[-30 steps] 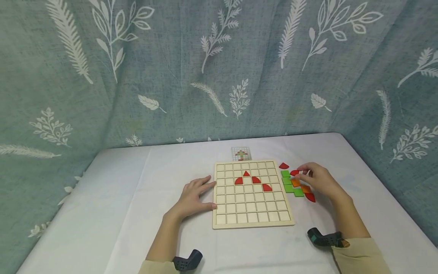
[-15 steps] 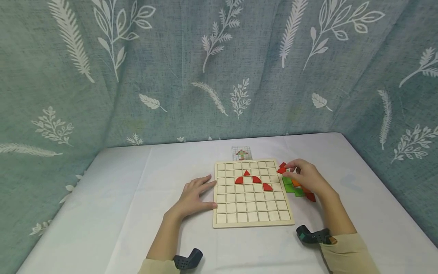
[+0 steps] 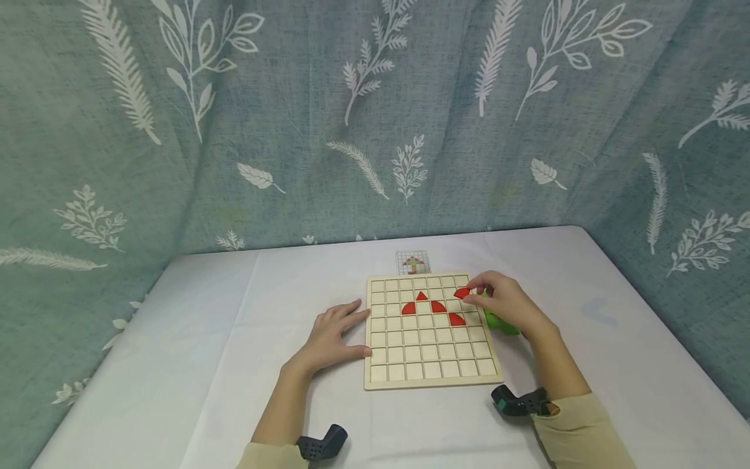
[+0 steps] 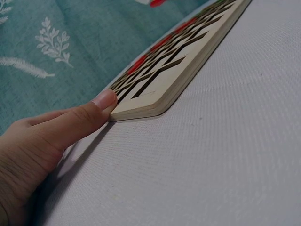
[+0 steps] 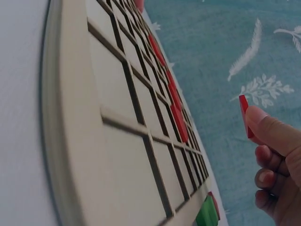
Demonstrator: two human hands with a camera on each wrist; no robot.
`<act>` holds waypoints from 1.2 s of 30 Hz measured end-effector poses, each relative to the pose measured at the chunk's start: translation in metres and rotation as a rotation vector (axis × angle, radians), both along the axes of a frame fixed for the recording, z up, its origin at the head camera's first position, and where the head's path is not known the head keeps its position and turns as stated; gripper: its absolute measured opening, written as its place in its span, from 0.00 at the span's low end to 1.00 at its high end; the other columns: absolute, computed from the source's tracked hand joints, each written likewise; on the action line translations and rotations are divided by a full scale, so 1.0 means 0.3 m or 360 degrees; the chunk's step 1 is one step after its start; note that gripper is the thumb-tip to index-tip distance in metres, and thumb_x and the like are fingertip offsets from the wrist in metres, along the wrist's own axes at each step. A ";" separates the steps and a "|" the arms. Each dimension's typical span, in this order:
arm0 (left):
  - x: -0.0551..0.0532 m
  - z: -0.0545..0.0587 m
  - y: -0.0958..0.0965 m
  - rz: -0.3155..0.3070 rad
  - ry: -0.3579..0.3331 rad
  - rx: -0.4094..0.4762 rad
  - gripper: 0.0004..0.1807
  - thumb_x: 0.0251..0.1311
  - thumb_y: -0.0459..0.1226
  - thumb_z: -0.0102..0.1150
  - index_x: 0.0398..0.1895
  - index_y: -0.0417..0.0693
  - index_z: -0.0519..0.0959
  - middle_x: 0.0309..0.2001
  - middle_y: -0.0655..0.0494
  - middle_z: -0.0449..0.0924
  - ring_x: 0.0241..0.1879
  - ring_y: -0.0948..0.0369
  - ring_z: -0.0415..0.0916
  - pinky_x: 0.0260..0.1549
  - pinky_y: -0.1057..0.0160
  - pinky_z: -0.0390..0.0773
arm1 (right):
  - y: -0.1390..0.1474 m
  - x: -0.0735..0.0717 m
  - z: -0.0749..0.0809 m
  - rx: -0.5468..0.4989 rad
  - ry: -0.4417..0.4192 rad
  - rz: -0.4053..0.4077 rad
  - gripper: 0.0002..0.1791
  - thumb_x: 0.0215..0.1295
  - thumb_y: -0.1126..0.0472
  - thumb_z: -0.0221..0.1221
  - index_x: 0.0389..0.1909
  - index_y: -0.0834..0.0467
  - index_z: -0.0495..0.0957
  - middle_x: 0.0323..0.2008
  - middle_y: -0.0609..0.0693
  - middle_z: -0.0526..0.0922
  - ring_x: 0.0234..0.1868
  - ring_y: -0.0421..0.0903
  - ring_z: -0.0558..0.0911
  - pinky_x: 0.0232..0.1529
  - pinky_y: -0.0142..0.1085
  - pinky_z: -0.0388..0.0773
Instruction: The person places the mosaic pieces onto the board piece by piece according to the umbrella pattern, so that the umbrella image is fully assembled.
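Observation:
A wooden grid board [image 3: 404, 372] lies flat on the white table. At its left edge rests my left hand [image 3: 333, 333], fingers spread, with fingertips and thumb touching the rim. The left wrist view shows the thumb [image 4: 82, 123] on the board's edge near a corner. My right hand [image 3: 505, 303] pinches a red quarter-circle tile [image 3: 461, 293] over the board's upper right cells. In the right wrist view this red tile [image 5: 245, 116] is held on edge, clear of the board. Several red tiles sit in cells, among them a triangle [image 3: 421, 296] and a quarter circle [image 3: 457, 319].
Green tiles [image 3: 501, 324] lie right of the board, partly covered by my right hand; the other loose tiles there are hidden. A small pattern card [image 3: 413, 262] lies behind the board's back edge. A patterned teal curtain [image 3: 293, 195] hangs behind the table.
My right hand has picked up the red quarter-circle tile from the loose pile and carried it left, over the board. The left hand has stayed put.

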State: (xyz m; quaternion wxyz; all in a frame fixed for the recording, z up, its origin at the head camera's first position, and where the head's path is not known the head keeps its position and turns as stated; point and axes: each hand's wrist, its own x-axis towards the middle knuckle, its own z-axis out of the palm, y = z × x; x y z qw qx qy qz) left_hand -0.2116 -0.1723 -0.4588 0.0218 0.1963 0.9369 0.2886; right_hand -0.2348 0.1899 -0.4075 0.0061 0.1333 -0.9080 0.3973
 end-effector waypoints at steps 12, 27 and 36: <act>0.000 0.000 -0.007 -0.0012 -0.0002 0.0022 0.45 0.40 0.63 0.68 0.65 0.63 0.69 0.71 0.61 0.57 0.69 0.55 0.52 0.63 0.47 0.53 | -0.111 0.000 0.019 -0.0057 0.0062 0.0131 0.14 0.58 0.59 0.65 0.43 0.61 0.78 0.33 0.51 0.75 0.32 0.46 0.67 0.31 0.35 0.67; 0.000 0.001 -0.005 -0.0038 0.0030 0.0011 0.44 0.41 0.60 0.69 0.66 0.61 0.69 0.71 0.59 0.58 0.68 0.54 0.53 0.63 0.47 0.53 | -0.239 -0.004 -0.029 0.0035 0.0203 0.0384 0.15 0.55 0.59 0.67 0.42 0.61 0.79 0.30 0.46 0.74 0.28 0.40 0.68 0.28 0.30 0.68; -0.002 -0.002 -0.012 -0.0040 0.0021 -0.0009 0.44 0.41 0.61 0.68 0.66 0.62 0.69 0.71 0.60 0.57 0.69 0.55 0.52 0.64 0.47 0.52 | -0.319 0.009 -0.046 0.0134 0.0246 0.0439 0.14 0.55 0.55 0.67 0.40 0.58 0.81 0.34 0.46 0.79 0.33 0.40 0.72 0.34 0.32 0.73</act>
